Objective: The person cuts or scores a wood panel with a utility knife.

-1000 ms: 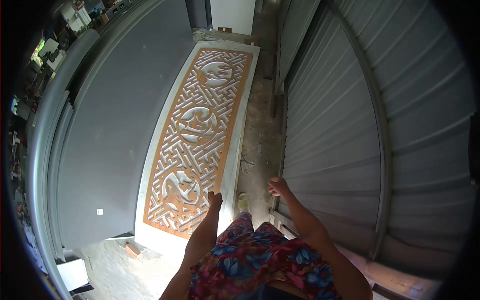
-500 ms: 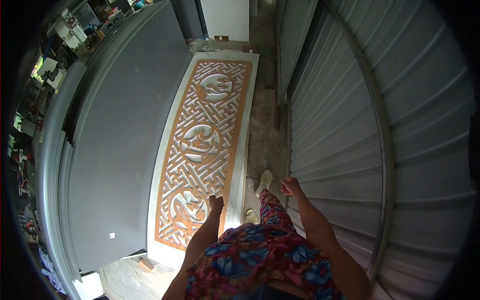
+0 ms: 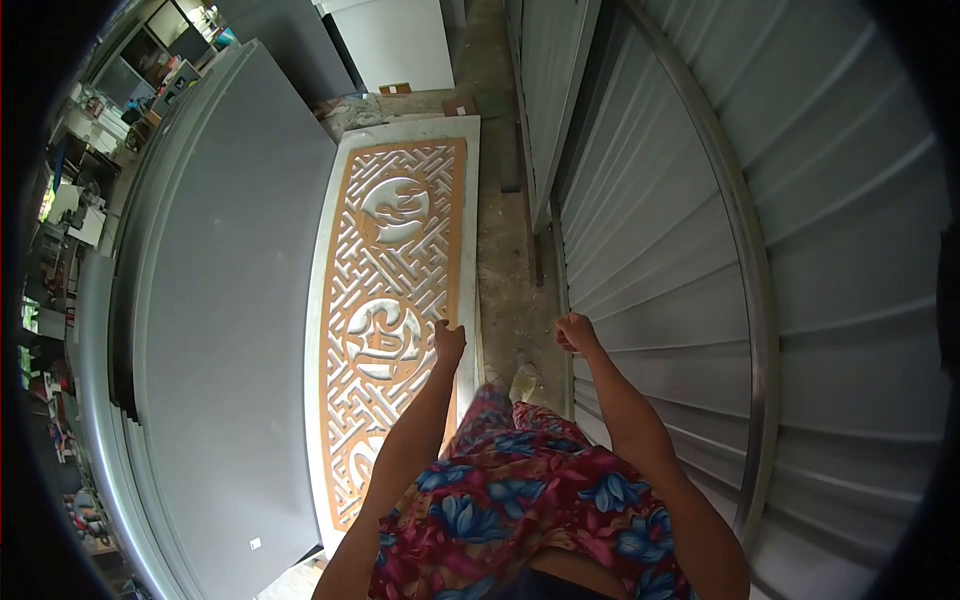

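My left hand (image 3: 450,343) is loosely curled over the right border of a long orange-brown panel (image 3: 452,215), overlapping it in this view. Nothing shows between its fingers. Cut through with angular lattice work and round motifs, the panel lies on a larger white sheet (image 3: 471,150). My right hand (image 3: 574,333), fingers also curled in and nothing visible in them, hangs over the narrow floor strip beside a ribbed grey metal wall (image 3: 660,260). Below, my shoes (image 3: 523,380) are on the concrete walkway, partly hidden by patterned trousers.
A tall stack of grey boards (image 3: 230,300) borders the panel on the left. Ahead stands a white cabinet-like block (image 3: 400,45), with a small brown box (image 3: 395,89) at its foot. The concrete walkway (image 3: 505,250) runs forward between panel and wall. Workshop clutter fills the far left.
I have moved forward along the walkway, so the panel slides closer beneath me and its nearest motif is now mostly hidden by my arm. My hands have swung slightly forward, still curled.
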The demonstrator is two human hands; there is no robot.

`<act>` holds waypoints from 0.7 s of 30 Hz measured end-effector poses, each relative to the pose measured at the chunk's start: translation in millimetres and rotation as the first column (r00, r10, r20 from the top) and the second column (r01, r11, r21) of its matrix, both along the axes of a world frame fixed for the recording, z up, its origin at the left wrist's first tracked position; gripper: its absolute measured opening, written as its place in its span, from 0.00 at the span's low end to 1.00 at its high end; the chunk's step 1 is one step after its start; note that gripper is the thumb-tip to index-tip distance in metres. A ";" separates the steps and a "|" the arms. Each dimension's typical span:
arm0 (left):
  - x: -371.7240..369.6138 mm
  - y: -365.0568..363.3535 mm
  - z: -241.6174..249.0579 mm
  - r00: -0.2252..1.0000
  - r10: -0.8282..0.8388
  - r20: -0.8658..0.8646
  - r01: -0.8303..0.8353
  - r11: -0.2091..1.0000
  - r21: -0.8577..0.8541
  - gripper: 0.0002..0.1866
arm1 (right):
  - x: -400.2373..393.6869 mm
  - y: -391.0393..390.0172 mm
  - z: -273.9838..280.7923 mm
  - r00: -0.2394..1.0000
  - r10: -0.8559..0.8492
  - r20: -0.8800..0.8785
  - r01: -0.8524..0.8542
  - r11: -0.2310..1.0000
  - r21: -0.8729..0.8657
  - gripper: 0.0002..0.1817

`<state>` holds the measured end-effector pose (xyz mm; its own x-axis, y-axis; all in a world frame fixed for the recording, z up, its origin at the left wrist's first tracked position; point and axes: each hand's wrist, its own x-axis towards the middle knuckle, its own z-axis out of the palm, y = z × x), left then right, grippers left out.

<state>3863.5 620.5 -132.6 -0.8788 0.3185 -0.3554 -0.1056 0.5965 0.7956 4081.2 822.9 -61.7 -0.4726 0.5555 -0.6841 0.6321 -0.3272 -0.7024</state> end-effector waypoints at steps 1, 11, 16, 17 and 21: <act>0.0 6.7 2.6 0.997 -0.015 0.074 0.017 1.000 -0.021 0.27 | -5.0 7.8 3.4 1.000 0.009 0.016 -0.009 1.000 0.021 0.13; -51.0 86.4 19.6 0.966 0.012 0.260 0.019 0.993 -0.117 0.28 | -66.2 74.7 30.7 1.000 0.002 0.025 -0.003 1.000 0.015 0.14; -103.6 157.1 -13.2 0.985 -0.031 0.169 0.046 0.996 -0.081 0.28 | -126.9 124.2 25.4 1.000 0.012 0.001 -0.012 1.000 0.022 0.14; -116.1 169.9 -21.3 0.990 -0.040 0.132 0.052 0.995 -0.083 0.28 | -140.8 136.2 23.1 1.000 0.018 0.000 -0.018 1.000 0.006 0.14; -166.6 204.7 -24.6 0.976 0.038 0.216 -0.012 0.993 -0.119 0.26 | -199.6 187.8 0.2 0.999 0.046 -0.014 -0.046 0.998 -0.030 0.14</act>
<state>3697.0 825.2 -157.3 -0.7836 0.2426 -0.5720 -0.2843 0.6786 0.6773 3881.7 1010.7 -61.5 -0.5061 0.5122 -0.6940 0.6380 -0.3191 -0.7008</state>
